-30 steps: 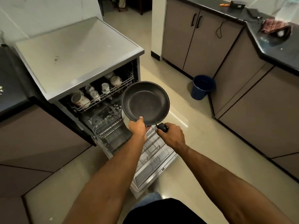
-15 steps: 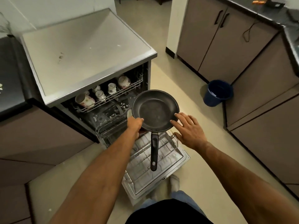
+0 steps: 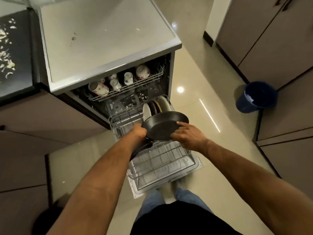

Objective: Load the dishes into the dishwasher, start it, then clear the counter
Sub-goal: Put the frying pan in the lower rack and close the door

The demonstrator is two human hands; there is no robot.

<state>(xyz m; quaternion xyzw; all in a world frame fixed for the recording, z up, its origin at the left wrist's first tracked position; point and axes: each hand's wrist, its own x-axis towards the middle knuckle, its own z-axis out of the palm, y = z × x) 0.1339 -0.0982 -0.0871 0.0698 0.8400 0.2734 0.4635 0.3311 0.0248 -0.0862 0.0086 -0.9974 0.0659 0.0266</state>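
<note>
From the head camera, your left hand [image 3: 139, 132] grips the frying pan [image 3: 165, 127] at its nine o'clock rim, and your right hand [image 3: 188, 134] clasps the three o'clock rim. The pan sits tilted over the pulled-out lower rack [image 3: 162, 160] of the dishwasher [image 3: 108, 48], plates [image 3: 156, 106] standing at its twelve o'clock.

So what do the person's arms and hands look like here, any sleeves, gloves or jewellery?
Both forearms are bare all the way to the frame edge, no sleeves showing. The left hand and right hand have no gloves, and no rings, watch or bands are visible. Fingers are bare too.
</note>
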